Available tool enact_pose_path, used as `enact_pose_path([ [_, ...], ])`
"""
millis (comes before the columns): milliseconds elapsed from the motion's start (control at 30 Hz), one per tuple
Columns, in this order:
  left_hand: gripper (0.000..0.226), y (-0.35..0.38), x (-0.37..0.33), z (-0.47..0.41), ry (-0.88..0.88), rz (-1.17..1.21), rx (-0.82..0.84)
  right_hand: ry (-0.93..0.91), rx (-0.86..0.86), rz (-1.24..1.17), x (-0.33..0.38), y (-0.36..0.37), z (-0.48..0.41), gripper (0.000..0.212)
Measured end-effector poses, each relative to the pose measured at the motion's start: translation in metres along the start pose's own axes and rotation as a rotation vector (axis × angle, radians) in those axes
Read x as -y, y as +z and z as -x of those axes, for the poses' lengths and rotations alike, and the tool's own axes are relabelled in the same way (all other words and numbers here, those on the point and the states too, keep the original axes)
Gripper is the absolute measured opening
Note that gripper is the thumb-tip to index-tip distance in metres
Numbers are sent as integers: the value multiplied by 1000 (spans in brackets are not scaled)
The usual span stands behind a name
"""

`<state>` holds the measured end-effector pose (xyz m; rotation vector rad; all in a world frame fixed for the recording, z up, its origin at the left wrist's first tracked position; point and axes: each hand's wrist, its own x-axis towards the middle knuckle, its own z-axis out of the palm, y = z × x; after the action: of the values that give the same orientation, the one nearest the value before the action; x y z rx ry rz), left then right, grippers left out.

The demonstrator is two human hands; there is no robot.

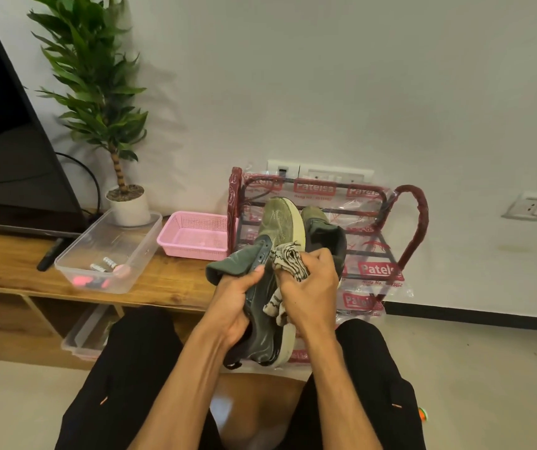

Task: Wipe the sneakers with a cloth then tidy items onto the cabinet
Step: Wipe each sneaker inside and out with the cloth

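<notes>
Scuffed olive sneaker (278, 228), cream sole

Wooden cabinet (176, 278) — clear tub (138, 265), pink basket (192, 252), potted plant (129, 206), remote (49, 254) and TV (7, 157) on top

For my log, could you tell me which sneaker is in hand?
The nearer sneaker, gripped by the left hand; the other sneaker sits behind it on the rack.

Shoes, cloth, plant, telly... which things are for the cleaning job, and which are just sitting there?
For the job: held sneaker, gripped by the left hand; cloth in the right hand; second sneaker on the rack; wooden cabinet.
Just lying about: potted plant; TV; remote; wall sockets.
</notes>
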<state>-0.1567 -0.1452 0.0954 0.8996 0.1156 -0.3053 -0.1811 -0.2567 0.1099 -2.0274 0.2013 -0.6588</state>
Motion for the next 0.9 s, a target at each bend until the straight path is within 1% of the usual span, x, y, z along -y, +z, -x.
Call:
enact_pose_path([
  [67,28,2,0,0,1,15,-3,-17,96,11,-2,-3,0,10],
  [100,28,2,1,0,-2,16,-2,-24,95,18,-2,-3,0,11],
  [200,28,4,3,0,9,-33,0,-27,-45,24,-2,2,-6,7],
  [267,31,5,8,2,10,-89,13,7,-152,21,-4,3,-12,6],
  [333,35,5,11,6,0,-132,18,35,-188,2,-6,-1,-15,9],
  [367,37,4,11,6,-4,-131,9,31,-172,3,-7,-4,-13,7],
  [433,40,1,13,7,-24,-79,-23,25,-84,7,-7,-12,-7,2],
  [500,42,1,13,7,-50,-19,-44,27,24,-7,-6,-18,-3,8],
  [533,43,2,13,7,-56,-2,-48,21,52,-13,-6,-20,-2,9],
  [600,44,4,13,6,-55,10,-48,17,30,-17,-5,-19,-5,8],
  [667,39,6,12,8,-59,-1,-45,33,-46,-15,-5,-15,-7,3],
  [733,37,7,11,11,-89,21,-28,41,-100,-4,-4,-11,-6,6],
  [767,37,6,10,12,-114,40,-11,36,-94,0,-3,-10,-5,6],
  [800,38,6,10,14,-146,59,10,27,-61,-2,-3,-11,-3,7],
  [900,47,7,7,14,-219,131,41,3,131,14,-3,-16,2,12],
])
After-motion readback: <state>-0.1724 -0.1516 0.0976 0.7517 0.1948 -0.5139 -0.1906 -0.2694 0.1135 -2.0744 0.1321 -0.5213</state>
